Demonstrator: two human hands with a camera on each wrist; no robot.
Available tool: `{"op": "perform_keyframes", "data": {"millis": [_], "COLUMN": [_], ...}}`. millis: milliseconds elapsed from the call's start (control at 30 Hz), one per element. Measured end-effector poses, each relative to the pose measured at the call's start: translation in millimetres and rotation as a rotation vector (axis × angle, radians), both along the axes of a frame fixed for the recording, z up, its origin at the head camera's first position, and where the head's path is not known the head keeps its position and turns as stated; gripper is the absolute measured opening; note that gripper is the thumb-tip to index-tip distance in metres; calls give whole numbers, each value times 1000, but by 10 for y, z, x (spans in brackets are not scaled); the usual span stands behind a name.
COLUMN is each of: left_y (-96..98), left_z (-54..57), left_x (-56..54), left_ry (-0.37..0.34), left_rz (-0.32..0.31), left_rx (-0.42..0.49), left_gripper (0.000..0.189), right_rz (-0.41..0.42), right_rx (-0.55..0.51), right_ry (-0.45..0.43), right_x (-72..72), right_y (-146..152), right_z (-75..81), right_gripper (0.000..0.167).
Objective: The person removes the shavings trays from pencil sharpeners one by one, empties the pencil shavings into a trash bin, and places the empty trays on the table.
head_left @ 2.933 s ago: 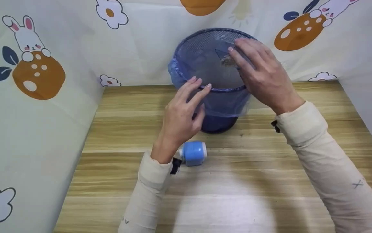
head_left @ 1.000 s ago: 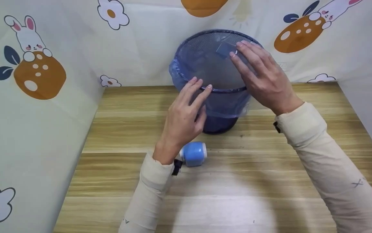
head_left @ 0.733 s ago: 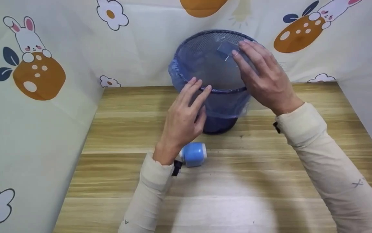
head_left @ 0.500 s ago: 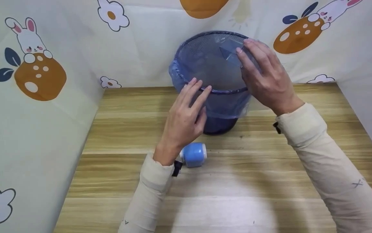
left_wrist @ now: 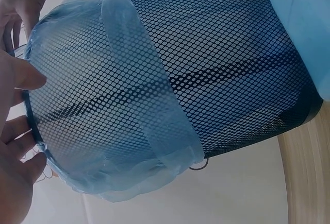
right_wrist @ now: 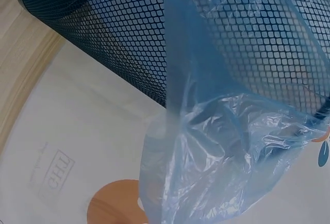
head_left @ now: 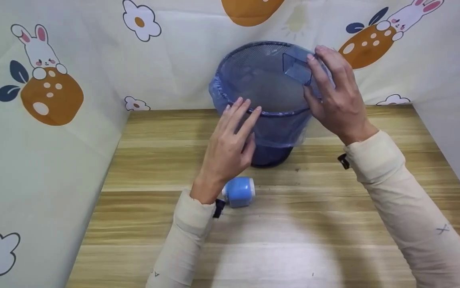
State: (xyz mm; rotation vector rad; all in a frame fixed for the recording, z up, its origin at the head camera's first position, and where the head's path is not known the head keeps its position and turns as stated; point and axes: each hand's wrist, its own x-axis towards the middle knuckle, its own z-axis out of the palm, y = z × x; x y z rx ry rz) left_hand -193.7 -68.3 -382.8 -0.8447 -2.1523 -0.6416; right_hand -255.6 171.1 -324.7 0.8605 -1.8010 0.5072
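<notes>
My right hand (head_left: 336, 92) pinches a small clear plastic box (head_left: 296, 71), tilted over the mouth of a dark mesh waste bin (head_left: 270, 155). Nothing shows inside the box. A thin blue bag (head_left: 280, 132) lines the bin and folds down over its rim. My left hand (head_left: 227, 144) rests its fairly straight fingers on the near left rim, thumb apart. In the left wrist view, those fingertips (left_wrist: 35, 165) lie at the rim, and part of the right hand (left_wrist: 26, 0) shows beyond. The right wrist view holds bin mesh (right_wrist: 124, 13) and loose bag (right_wrist: 211, 152), no hand.
A small blue jar with a pale lid (head_left: 240, 192) lies on its side near my left wrist. Dark specks (head_left: 297, 170) dot the wood-grain tabletop (head_left: 141, 168). A patterned cloth backdrop (head_left: 181, 60) stands close behind the bin.
Grainy brownish material seen at the box's mouth 2.9 seconds ago is gone from it. My right hand has moved slightly right, turning the box. The left hand has stayed at the rim.
</notes>
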Motion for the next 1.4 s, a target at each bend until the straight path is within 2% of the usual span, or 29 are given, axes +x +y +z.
{"op": "perform_keyframes", "data": {"millis": [200, 500, 1067, 1400], "left_y": [6, 0, 5, 6], "left_z": [-5, -14, 26, 45], "left_x": [-2, -6, 18, 12], "left_ry": [-2, 0, -22, -10], "left_rz": [7, 11, 7, 4], "left_rx": [-6, -7, 35, 41], "left_gripper": [55, 53, 51, 47], "right_rz": [39, 52, 47, 53], "right_rx": [-68, -126, -136, -162], "right_ry": [-37, -74, -91, -107], "right_x": [37, 124, 210, 282], "right_y": [21, 40, 117, 134], "right_z": [-9, -18, -76, -118], "right_gripper": [47, 49, 52, 52]}}
